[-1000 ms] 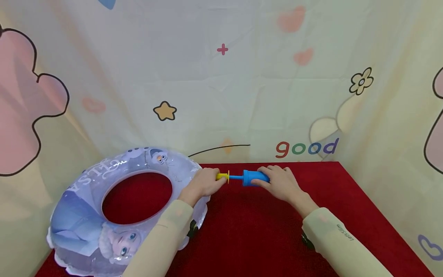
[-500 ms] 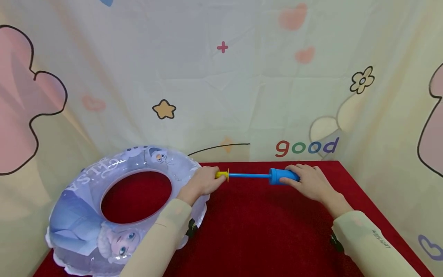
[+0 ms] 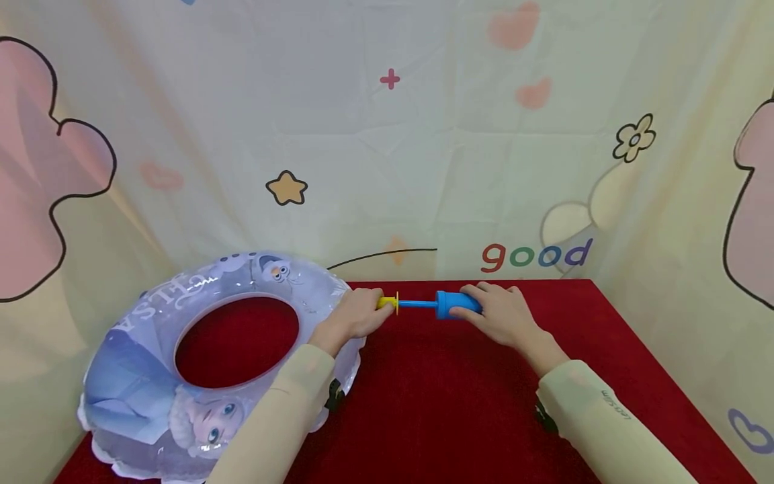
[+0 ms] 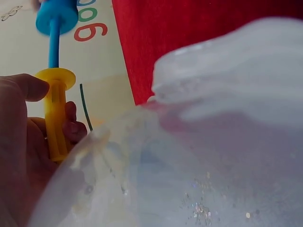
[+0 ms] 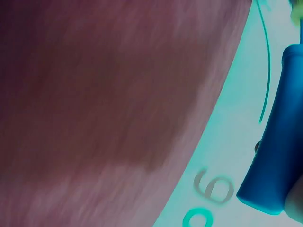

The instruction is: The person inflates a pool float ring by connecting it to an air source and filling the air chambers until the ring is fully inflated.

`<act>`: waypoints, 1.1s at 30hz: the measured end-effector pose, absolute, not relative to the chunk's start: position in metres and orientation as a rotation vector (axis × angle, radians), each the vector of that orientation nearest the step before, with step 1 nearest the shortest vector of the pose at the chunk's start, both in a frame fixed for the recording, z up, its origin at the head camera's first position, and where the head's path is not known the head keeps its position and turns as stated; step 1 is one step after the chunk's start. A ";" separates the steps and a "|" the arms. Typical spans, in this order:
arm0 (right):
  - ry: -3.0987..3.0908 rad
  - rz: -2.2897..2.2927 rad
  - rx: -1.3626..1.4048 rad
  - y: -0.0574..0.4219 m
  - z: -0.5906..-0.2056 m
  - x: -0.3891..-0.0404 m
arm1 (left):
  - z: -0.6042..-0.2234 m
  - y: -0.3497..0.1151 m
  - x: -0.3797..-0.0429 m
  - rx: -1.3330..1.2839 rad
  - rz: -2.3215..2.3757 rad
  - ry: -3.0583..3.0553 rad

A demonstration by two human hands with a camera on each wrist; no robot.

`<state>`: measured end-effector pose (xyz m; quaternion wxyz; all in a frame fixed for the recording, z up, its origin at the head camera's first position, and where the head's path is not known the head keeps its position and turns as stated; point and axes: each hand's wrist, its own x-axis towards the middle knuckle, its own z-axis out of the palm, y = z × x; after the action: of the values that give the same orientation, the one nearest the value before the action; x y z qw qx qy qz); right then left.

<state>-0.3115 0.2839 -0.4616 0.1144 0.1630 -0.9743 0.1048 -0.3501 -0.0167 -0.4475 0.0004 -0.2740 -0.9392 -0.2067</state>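
A hand air pump with a blue barrel [image 3: 449,304] is held level above the red cloth. My left hand [image 3: 355,313] grips its yellow handle [image 4: 57,120], with the thumb by the round flange in the left wrist view. My right hand [image 3: 499,314] holds the barrel, its fingers over the top and the thumb on the near side. A short length of blue rod [image 3: 417,304] shows between handle and barrel. Below my left forearm lies an inflated swim ring [image 3: 127,396], clear and lilac with cartoon prints. Its right part is partly hidden by that arm.
Red cloth [image 3: 447,410] covers the table. A pale printed curtain [image 3: 363,148] hangs behind the back edge and along both sides. The swim ring takes up the table's left part, close to the left curtain.
My right hand moved right with the barrel, drawing the rod out long, then came back left so less rod shows now. My left hand stayed almost in place on the handle.
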 end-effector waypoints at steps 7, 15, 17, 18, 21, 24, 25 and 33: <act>-2.855 0.288 0.489 0.231 -0.454 -0.319 | -0.445 -0.017 -0.350 -0.849 -0.686 -2.951; -2.887 0.324 0.476 0.236 -0.452 -0.317 | -0.448 -0.015 -0.351 -0.831 -0.678 -2.962; -2.888 0.334 0.474 0.248 -0.453 -0.315 | -0.449 -0.015 -0.351 -0.829 -0.667 -2.960; -2.884 0.337 0.474 0.255 -0.454 -0.315 | -0.449 -0.015 -0.351 -0.829 -0.659 -2.961; -2.885 0.353 0.462 0.280 -0.457 -0.311 | -0.449 -0.014 -0.350 -0.827 -0.659 -2.972; -2.892 0.372 0.454 0.304 -0.459 -0.306 | -0.450 -0.015 -0.350 -0.826 -0.669 -2.991; -2.894 0.382 0.451 0.312 -0.459 -0.304 | -0.450 -0.015 -0.350 -0.826 -0.673 -2.994; -2.883 0.407 0.435 0.351 -0.454 -0.295 | -0.449 -0.017 -0.351 -0.831 -0.687 -2.987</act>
<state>-0.2954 0.3513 -0.4540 0.0987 0.1471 -0.9745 0.1376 -0.3506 -0.0166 -0.4490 -0.0171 -0.2615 -0.9405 -0.2162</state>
